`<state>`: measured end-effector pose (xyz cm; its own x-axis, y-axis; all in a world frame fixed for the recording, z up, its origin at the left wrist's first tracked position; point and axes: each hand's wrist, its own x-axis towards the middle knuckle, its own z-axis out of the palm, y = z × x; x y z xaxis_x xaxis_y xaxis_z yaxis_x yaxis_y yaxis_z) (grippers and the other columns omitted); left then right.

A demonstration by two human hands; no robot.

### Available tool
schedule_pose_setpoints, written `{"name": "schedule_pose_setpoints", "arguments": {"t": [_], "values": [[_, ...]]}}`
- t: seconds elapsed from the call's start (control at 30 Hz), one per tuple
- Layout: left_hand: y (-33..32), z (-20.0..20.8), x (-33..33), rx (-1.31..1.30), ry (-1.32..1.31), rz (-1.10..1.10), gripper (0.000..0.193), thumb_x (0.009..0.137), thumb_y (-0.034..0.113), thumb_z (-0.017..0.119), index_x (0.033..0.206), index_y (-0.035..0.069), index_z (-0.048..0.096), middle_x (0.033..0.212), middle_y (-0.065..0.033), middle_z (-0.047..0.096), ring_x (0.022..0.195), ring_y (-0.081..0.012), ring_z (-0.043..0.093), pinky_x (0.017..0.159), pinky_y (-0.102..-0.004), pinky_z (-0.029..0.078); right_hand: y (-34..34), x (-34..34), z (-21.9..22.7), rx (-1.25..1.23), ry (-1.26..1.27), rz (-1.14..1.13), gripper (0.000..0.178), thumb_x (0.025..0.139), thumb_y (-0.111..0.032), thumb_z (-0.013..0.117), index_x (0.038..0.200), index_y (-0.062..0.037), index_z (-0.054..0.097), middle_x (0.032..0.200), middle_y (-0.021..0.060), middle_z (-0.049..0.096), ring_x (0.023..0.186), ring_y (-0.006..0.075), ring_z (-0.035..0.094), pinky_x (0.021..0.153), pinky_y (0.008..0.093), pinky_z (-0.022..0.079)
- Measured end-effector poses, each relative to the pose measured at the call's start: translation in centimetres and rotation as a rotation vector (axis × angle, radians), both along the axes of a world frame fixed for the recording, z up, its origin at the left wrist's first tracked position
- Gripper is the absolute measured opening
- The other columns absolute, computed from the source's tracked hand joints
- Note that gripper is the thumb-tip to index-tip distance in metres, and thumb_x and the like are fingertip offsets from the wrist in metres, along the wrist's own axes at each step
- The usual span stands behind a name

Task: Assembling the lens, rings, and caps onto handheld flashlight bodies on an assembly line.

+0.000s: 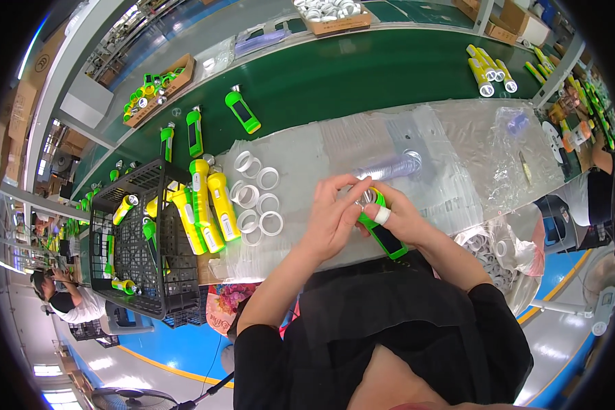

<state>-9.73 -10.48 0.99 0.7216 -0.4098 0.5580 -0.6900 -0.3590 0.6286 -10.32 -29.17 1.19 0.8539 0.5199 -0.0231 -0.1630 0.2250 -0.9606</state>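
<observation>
A green and yellow flashlight (387,236) with a dark panel on its side is held over the near edge of the worktable. My right hand (402,213) is closed around its upper part, and a white ring (383,216) shows at those fingers. My left hand (331,217) pinches at the flashlight's head, where a shiny silver reflector (367,196) shows between the fingertips. Just beyond my hands lies a row of clear round lenses (393,166). Several white rings (271,223) are spread on the table to the left of my left hand.
Left of the rings, yellow-green flashlights (222,205) lean beside a black crate (140,260). More flashlights (242,113) lie on the green conveyor belt (362,72). Yellow ones (485,76) stand far right. A bag of white rings (488,256) hangs near right.
</observation>
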Motion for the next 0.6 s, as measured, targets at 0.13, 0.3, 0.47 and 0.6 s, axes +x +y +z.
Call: {"name": "schedule_pose_setpoints", "arguments": {"t": [0.13, 0.3, 0.47, 0.6], "values": [[-0.1, -1.0, -0.4, -0.127, -0.036, -0.036, 0.038, 0.098, 0.022, 0.041, 0.125, 0.001, 0.059, 0.126, -0.0133, 0.054, 0.117, -0.0340, 0.049, 0.102, -0.0443, 0.034, 1.0, 0.3, 0.1, -0.011, -0.035, 0.061, 0.040, 0.097, -0.028, 0.058, 0.126, -0.0024, 0.046, 0.093, 0.0080, 0.059, 0.075, 0.0134, 0.060, 0.067, 0.0291, 0.051], [0.4, -0.6, 0.2, -0.191, -0.068, 0.000, 0.035, 0.098, 0.018, 0.040, 0.121, 0.001, 0.061, 0.130, -0.0145, 0.054, 0.125, -0.0354, 0.046, 0.105, -0.0448, 0.032, 2.4, 1.0, -0.6, 0.096, -0.017, 0.092, 0.039, 0.097, -0.027, 0.056, 0.127, -0.0048, 0.044, 0.097, 0.0083, 0.057, 0.075, 0.0147, 0.060, 0.068, 0.0299, 0.051], [3.2, 0.6, 3.2, -0.165, -0.031, 0.248, 0.046, 0.092, 0.026, 0.059, 0.133, 0.007, 0.053, 0.140, -0.0146, 0.048, 0.128, -0.0332, 0.045, 0.104, -0.0480, 0.033, 2.0, 3.7, -0.9, 0.268, -0.168, -0.079, 0.035, 0.093, -0.018, 0.060, 0.122, -0.0051, 0.047, 0.092, 0.0085, 0.058, 0.073, 0.0154, 0.059, 0.065, 0.0303, 0.050], [11.7, -0.9, 6.8, 0.957, -0.030, 0.353, 0.060, 0.076, 0.022, 0.074, 0.133, 0.023, 0.054, 0.122, -0.0122, 0.056, 0.109, -0.0327, 0.053, 0.092, -0.0440, 0.044, 2.1, 5.2, -1.9, 0.115, -0.326, -0.091, 0.032, 0.093, -0.015, 0.059, 0.121, -0.0058, 0.048, 0.091, 0.0065, 0.057, 0.071, 0.0132, 0.056, 0.063, 0.0283, 0.049]]}}
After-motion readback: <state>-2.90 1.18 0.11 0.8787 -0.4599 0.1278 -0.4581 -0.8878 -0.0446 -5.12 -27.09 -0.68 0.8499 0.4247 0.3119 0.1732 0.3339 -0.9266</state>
